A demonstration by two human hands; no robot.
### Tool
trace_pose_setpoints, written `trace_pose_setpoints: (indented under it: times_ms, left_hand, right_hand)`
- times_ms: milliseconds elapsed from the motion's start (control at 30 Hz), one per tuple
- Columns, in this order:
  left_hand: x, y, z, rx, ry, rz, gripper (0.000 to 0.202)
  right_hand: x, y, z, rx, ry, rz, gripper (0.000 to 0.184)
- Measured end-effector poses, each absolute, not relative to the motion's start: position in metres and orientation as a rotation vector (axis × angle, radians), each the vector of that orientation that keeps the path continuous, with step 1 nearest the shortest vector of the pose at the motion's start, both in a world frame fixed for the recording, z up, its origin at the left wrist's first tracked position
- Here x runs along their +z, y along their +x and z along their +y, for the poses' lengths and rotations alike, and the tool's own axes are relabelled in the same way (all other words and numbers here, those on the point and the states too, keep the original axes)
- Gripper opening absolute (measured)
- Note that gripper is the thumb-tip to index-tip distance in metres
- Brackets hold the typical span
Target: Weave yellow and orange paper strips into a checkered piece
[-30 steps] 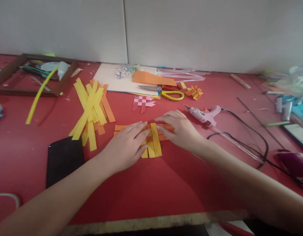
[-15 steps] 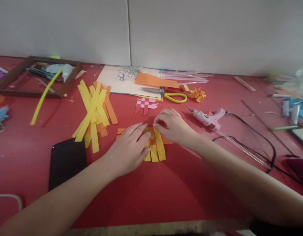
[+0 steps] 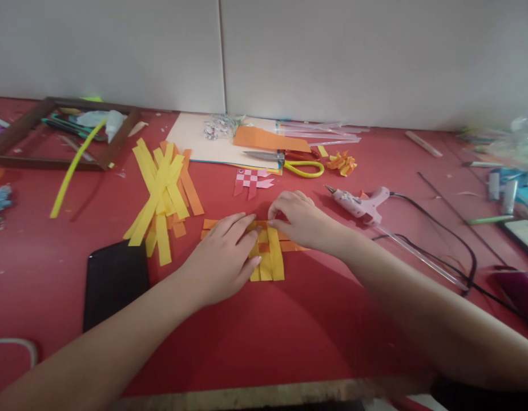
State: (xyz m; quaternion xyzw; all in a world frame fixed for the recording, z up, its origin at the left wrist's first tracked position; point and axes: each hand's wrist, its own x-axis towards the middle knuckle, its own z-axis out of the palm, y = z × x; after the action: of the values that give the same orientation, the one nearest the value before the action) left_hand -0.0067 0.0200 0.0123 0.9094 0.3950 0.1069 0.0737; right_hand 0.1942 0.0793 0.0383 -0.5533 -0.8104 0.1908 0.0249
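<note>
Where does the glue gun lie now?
In the head view, the glue gun lies right of centre on the red table, just right of the right hand.

I see long yellow paper strips left of my right-hand grip, a pistol-shaped pink plastic glue gun right

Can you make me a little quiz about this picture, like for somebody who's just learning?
1. Which pattern is on the pink paper fish: A stripes, B checks, or C dots?
2. True or false: the glue gun lies to the right of the scissors.
3. Fill in: the left hand and right hand touch crossed paper strips coloured orange and ____.

Key: 1 B; 2 true; 3 yellow.
</note>
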Motion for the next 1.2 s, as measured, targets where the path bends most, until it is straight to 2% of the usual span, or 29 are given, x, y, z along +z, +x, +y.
trace_pose_setpoints:
  times_ms: [200,467,633,867,1200]
  left_hand:
    - [0.013,-0.008,0.021,0.311,2.740,1.177,0.046]
    - [0.012,-0.007,0.020,0.275,2.715,1.206,0.058]
    - [0.016,-0.008,0.019,0.361,2.679,1.221,0.049]
    - [0.014,-0.008,0.020,0.458,2.647,1.170,0.038]
    - [0.015,-0.006,0.022,0.444,2.681,1.108,0.037]
  right_hand:
    - [0.035,0.194,0.078,0.478,-1.698,-2.495,0.008]
    - [0.023,0.212,0.055,0.261,-1.289,-2.511,0.021]
    - [0.023,0.226,0.033,0.259,-1.122,-2.497,0.025]
    - [0.013,0.231,0.025,0.280,-1.142,-2.516,0.027]
    - [0.010,0.228,0.023,0.353,-1.218,-2.499,0.030]
